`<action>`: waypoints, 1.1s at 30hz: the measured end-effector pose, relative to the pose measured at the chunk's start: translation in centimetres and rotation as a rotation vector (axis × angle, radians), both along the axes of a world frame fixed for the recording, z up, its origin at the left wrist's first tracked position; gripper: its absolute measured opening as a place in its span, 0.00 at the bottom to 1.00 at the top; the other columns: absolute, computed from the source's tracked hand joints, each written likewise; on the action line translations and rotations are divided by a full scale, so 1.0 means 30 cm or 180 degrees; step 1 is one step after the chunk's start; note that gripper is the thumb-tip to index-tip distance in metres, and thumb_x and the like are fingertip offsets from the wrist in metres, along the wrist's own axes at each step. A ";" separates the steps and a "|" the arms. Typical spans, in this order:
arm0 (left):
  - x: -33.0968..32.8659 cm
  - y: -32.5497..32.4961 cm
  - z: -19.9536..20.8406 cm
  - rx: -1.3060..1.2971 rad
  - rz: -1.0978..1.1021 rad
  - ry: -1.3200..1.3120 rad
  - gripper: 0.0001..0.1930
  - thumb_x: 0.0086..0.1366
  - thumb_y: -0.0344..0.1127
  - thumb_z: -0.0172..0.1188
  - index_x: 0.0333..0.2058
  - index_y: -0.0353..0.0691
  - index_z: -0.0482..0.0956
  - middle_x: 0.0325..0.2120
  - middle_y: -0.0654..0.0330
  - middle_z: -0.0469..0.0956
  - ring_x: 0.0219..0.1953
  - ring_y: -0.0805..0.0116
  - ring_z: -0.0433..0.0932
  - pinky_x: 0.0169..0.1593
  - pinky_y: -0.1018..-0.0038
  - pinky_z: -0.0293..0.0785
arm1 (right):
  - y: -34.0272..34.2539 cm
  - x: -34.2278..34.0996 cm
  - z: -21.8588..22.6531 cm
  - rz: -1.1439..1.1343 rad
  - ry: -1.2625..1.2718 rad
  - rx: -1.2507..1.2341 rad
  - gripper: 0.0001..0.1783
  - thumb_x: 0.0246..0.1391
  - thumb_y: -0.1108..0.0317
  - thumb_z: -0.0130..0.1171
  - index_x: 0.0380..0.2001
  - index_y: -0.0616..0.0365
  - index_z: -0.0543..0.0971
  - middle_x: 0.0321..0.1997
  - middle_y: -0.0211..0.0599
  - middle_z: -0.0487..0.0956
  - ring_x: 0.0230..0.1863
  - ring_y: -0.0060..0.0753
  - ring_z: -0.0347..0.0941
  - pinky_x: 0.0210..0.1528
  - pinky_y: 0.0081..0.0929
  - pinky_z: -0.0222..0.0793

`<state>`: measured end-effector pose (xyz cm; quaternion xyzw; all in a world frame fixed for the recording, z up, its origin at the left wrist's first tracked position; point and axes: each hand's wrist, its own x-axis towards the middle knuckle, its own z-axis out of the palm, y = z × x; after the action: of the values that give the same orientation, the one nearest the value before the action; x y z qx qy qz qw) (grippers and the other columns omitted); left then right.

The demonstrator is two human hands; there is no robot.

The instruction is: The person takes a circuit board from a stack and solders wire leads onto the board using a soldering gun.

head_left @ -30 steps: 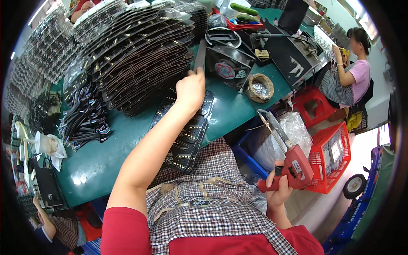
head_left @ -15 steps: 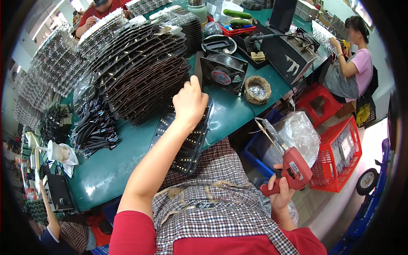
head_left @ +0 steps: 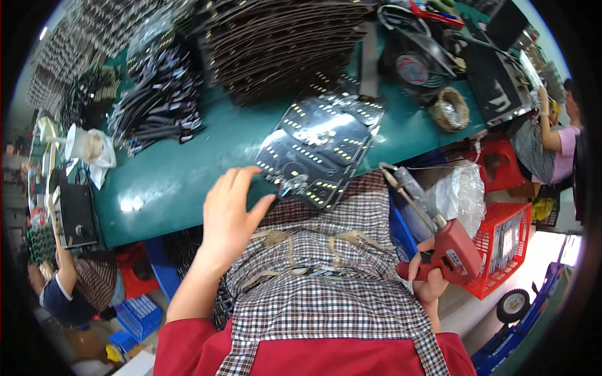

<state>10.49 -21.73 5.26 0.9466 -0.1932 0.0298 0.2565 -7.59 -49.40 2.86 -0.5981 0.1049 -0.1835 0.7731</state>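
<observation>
In the head view, I have the left hand (head_left: 227, 219) empty as far as I can see, thumb and index finger parted at the near left edge of a black circuit board (head_left: 320, 166); I cannot tell whether a fingertip touches it. The board lies on the green table (head_left: 175, 172), its near end reaching past the edge above the checked apron (head_left: 313, 316). I have the right hand (head_left: 430, 286) wrapped around the handle of a red soldering gun (head_left: 458, 254), its tip near the board's right side but off it, so I judge no joint is being made. Glare hides whether the board carries new solder. Beyond stand a tall stack of dark boards (head_left: 282, 53), finished or waiting I cannot tell, and loose black cables (head_left: 157, 103), apparently unattached
</observation>
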 end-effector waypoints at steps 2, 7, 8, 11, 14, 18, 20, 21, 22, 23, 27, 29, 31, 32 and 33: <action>-0.044 0.021 -0.036 -0.0128 0.0115 0.0033 0.22 0.46 0.28 0.66 0.42 0.37 0.71 0.30 0.55 0.72 0.34 0.57 0.72 0.39 0.68 0.68 | 0.024 -0.007 -0.005 0.0532 0.0383 0.0272 0.39 0.46 0.55 0.64 0.56 0.64 0.60 0.48 0.53 0.71 0.22 0.28 0.69 0.23 0.20 0.66; -0.071 -0.014 -0.090 -0.0330 -0.0322 -0.0503 0.21 0.44 0.32 0.67 0.39 0.37 0.74 0.30 0.58 0.74 0.31 0.61 0.72 0.33 0.69 0.68 | 0.067 0.026 0.014 0.1163 0.0892 0.0146 0.39 0.47 0.52 0.62 0.57 0.60 0.60 0.52 0.48 0.69 0.28 0.29 0.71 0.25 0.19 0.64; -0.078 -0.023 -0.096 -0.0300 -0.0411 -0.0566 0.21 0.44 0.31 0.67 0.39 0.37 0.74 0.30 0.59 0.74 0.31 0.62 0.72 0.33 0.69 0.68 | 0.079 0.032 0.023 0.1247 0.0919 0.0130 0.39 0.48 0.51 0.62 0.57 0.59 0.60 0.52 0.47 0.69 0.28 0.29 0.71 0.25 0.18 0.64; -0.085 -0.030 -0.140 -0.0305 -0.0524 -0.0814 0.19 0.43 0.27 0.65 0.38 0.36 0.76 0.29 0.59 0.73 0.29 0.63 0.73 0.31 0.70 0.69 | 0.104 0.027 0.034 0.1257 0.0957 0.0069 0.39 0.48 0.50 0.61 0.57 0.61 0.60 0.52 0.46 0.69 0.28 0.29 0.71 0.26 0.19 0.64; -0.080 -0.023 -0.167 -0.0446 -0.0541 -0.1019 0.18 0.42 0.21 0.62 0.37 0.34 0.77 0.28 0.59 0.72 0.27 0.64 0.72 0.28 0.72 0.68 | 0.119 0.023 0.048 0.1223 0.1011 -0.0057 0.39 0.48 0.50 0.61 0.56 0.63 0.60 0.51 0.45 0.70 0.28 0.29 0.71 0.26 0.19 0.64; -0.089 -0.028 -0.158 -0.0449 -0.0623 -0.0969 0.19 0.41 0.18 0.60 0.37 0.32 0.77 0.26 0.59 0.71 0.24 0.65 0.70 0.25 0.74 0.68 | 0.128 0.030 0.043 0.0998 0.1015 -0.0216 0.40 0.47 0.51 0.62 0.54 0.68 0.59 0.45 0.52 0.72 0.20 0.32 0.69 0.21 0.22 0.66; -0.091 -0.032 -0.148 -0.0536 -0.0596 -0.0711 0.18 0.42 0.18 0.60 0.37 0.32 0.77 0.25 0.59 0.70 0.24 0.65 0.70 0.26 0.73 0.68 | 0.123 0.037 0.041 0.1086 0.1005 -0.0259 0.41 0.47 0.50 0.62 0.54 0.67 0.59 0.46 0.52 0.72 0.20 0.31 0.69 0.22 0.21 0.65; -0.089 -0.035 -0.147 -0.0529 -0.0589 -0.0692 0.18 0.42 0.18 0.60 0.37 0.32 0.77 0.25 0.59 0.70 0.24 0.65 0.70 0.26 0.73 0.68 | 0.118 0.042 0.039 0.1094 0.1022 -0.0249 0.41 0.47 0.50 0.62 0.54 0.67 0.59 0.46 0.52 0.72 0.20 0.31 0.69 0.22 0.21 0.65; -0.087 -0.037 -0.147 -0.0478 -0.0504 -0.0617 0.17 0.42 0.18 0.60 0.36 0.32 0.77 0.25 0.59 0.70 0.24 0.65 0.70 0.27 0.73 0.68 | 0.112 0.047 0.037 0.1209 0.1058 -0.0318 0.41 0.47 0.50 0.62 0.55 0.67 0.59 0.47 0.52 0.72 0.20 0.31 0.69 0.22 0.21 0.65; -0.085 -0.040 -0.145 -0.0427 -0.0420 -0.0542 0.16 0.43 0.18 0.59 0.35 0.32 0.77 0.25 0.59 0.70 0.25 0.65 0.70 0.28 0.73 0.68 | 0.106 0.050 0.034 0.1324 0.1092 -0.0387 0.41 0.47 0.49 0.62 0.55 0.66 0.59 0.48 0.51 0.71 0.20 0.30 0.68 0.21 0.20 0.64; -0.074 -0.043 -0.132 -0.0921 -0.0336 -0.0123 0.13 0.46 0.19 0.59 0.35 0.34 0.77 0.26 0.58 0.71 0.28 0.63 0.72 0.30 0.72 0.69 | 0.104 0.052 0.022 0.1358 0.1231 -0.0294 0.41 0.48 0.49 0.61 0.55 0.66 0.59 0.49 0.50 0.71 0.20 0.29 0.68 0.21 0.19 0.64; -0.068 -0.036 -0.128 -0.0930 -0.0341 -0.0058 0.13 0.47 0.19 0.59 0.35 0.34 0.77 0.26 0.58 0.71 0.28 0.63 0.72 0.31 0.72 0.69 | 0.107 0.062 0.024 0.1369 0.1239 -0.0275 0.41 0.48 0.48 0.61 0.56 0.67 0.59 0.49 0.49 0.71 0.20 0.28 0.68 0.21 0.19 0.63; -0.071 -0.034 -0.127 -0.0938 -0.0336 0.0007 0.13 0.48 0.19 0.59 0.35 0.34 0.77 0.26 0.58 0.72 0.29 0.63 0.73 0.32 0.72 0.70 | 0.106 0.072 0.021 0.1406 0.1291 -0.0332 0.41 0.48 0.48 0.60 0.55 0.67 0.59 0.48 0.49 0.71 0.20 0.27 0.67 0.21 0.19 0.62; -0.074 -0.038 -0.128 -0.0868 -0.0334 -0.0064 0.13 0.48 0.19 0.59 0.35 0.34 0.77 0.26 0.58 0.72 0.29 0.62 0.73 0.32 0.72 0.70 | 0.107 0.074 0.020 0.1438 0.1328 -0.0394 0.41 0.48 0.48 0.60 0.55 0.68 0.59 0.47 0.48 0.72 0.19 0.26 0.67 0.21 0.18 0.61; -0.074 -0.040 -0.129 -0.0801 -0.0334 -0.0138 0.13 0.48 0.19 0.59 0.35 0.34 0.77 0.26 0.58 0.72 0.29 0.62 0.73 0.32 0.71 0.70 | 0.109 0.075 0.020 0.1442 0.1340 -0.0395 0.41 0.48 0.48 0.60 0.55 0.68 0.59 0.47 0.48 0.72 0.19 0.26 0.67 0.21 0.18 0.61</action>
<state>8.26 -22.93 1.40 0.8946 -0.2427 0.0608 0.3702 -5.33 -46.13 3.46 -0.6770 0.1154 0.1152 0.7176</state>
